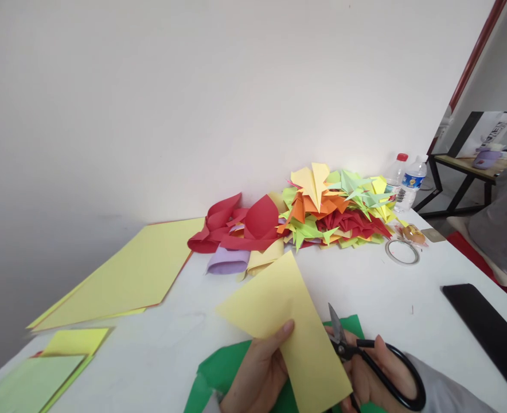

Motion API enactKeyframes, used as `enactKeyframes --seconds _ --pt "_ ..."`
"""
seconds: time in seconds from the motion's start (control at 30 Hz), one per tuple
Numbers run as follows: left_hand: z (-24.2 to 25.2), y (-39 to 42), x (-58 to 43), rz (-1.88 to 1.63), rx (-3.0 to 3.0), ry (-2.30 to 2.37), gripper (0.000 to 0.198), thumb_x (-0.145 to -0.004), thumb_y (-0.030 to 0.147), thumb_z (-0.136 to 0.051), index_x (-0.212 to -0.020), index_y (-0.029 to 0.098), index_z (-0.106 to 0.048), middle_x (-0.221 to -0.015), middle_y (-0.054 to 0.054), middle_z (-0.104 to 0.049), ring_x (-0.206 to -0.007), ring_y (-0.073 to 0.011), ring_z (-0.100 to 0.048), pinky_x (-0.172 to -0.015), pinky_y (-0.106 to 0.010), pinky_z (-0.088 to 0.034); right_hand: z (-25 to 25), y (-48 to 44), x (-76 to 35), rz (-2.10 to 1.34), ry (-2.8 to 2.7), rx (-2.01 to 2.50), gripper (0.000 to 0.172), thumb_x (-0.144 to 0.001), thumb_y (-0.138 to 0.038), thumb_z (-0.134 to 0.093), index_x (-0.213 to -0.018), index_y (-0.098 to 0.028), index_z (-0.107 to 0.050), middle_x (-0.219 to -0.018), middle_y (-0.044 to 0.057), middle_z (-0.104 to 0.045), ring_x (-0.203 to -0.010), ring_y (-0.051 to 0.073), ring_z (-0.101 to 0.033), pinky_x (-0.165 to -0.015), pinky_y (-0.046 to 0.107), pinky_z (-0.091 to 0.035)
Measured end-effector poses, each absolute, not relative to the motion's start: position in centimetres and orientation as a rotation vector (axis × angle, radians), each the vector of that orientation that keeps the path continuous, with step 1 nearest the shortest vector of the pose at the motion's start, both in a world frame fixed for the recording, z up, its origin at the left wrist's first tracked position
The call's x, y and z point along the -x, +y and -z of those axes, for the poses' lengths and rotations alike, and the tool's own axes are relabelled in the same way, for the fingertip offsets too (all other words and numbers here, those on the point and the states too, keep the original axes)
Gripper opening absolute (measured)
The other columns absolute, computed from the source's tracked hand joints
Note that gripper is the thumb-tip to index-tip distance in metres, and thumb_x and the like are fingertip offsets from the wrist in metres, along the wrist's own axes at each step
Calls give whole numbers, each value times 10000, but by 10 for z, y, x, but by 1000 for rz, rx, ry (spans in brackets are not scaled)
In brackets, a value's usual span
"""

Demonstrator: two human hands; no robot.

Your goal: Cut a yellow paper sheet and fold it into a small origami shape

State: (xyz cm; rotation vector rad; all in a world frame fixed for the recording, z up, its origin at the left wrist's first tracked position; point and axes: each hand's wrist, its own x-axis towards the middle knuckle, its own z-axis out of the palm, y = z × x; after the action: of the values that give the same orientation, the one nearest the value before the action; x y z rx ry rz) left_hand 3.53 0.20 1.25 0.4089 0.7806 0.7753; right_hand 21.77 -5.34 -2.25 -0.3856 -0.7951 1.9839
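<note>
My left hand (260, 367) grips a piece of pale yellow paper (299, 321), its thumb on the front and the fingers behind. The paper is tilted, with one pointed corner reaching left. At its right edge, my right hand (371, 370) holds black-handled scissors (343, 347), their tip pointing up. One blade shows clearly; the lower part of the scissors is partly hidden by the paper and hand. Green paper or cloth (223, 361) shows beneath both hands; I cannot tell which it is.
Large yellow sheets (128, 269) lie at left, above smaller green and yellow sheets (34, 378). Rolled red paper (260, 221) and a heap of folded paper pieces (318, 212) rest by the wall. Bottles (410, 183), a tape roll (402, 252) and a black flat object (488, 338) are at right.
</note>
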Motion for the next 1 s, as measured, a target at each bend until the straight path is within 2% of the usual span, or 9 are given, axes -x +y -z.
enactKeyframes --seconds 0.23,0.4,0.6,0.8,1.0 --pt "-13 2 -36 -785 -421 802 440 -744 290 -733 -1105 59 -631 -939 -181 -730 -872 -336 -687 -862 -457 -507 13 -54 -215 -1981 -774 367 873 -704 -823 -446 -1241 -139 -518 -768 55 -603 -470 86 -477 -416 185 -351" --pt "-12 5 -35 -804 -419 820 533 -730 295 -745 -1173 50 -580 -992 -203 -714 -857 -339 -688 -825 -463 -527 7 -53 -215 -1978 -774 316 830 -731 -798 -443 -1237 -146 -536 -748 42 -594 -460 81 -450 -408 179 -347" --pt "-14 8 -32 -869 -387 873 599 -725 237 -745 -1258 80 -525 -1007 -172 -716 -817 -309 -700 -814 -439 -539 1 -51 -219 -1980 -809 358 976 -689 -849 -414 -1330 -114 -456 -681 37 -586 -471 111 -477 -413 195 -347" --pt "-17 9 -33 -891 -354 860 643 -722 191 -742 -1310 109 -495 -1068 -152 -706 -889 -308 -695 -876 -421 -521 2 -51 -221 -1992 -820 379 1051 -657 -881 -390 -1356 -97 -419 -658 34 -571 -468 113 -468 -422 202 -332" --pt "-16 6 -35 -813 -393 832 613 -725 257 -748 -1264 62 -530 -1013 -191 -713 -877 -347 -687 -832 -462 -525 -2 -53 -217 -1967 -814 397 942 -685 -844 -427 -1284 -119 -480 -728 57 -594 -475 103 -452 -425 201 -322"
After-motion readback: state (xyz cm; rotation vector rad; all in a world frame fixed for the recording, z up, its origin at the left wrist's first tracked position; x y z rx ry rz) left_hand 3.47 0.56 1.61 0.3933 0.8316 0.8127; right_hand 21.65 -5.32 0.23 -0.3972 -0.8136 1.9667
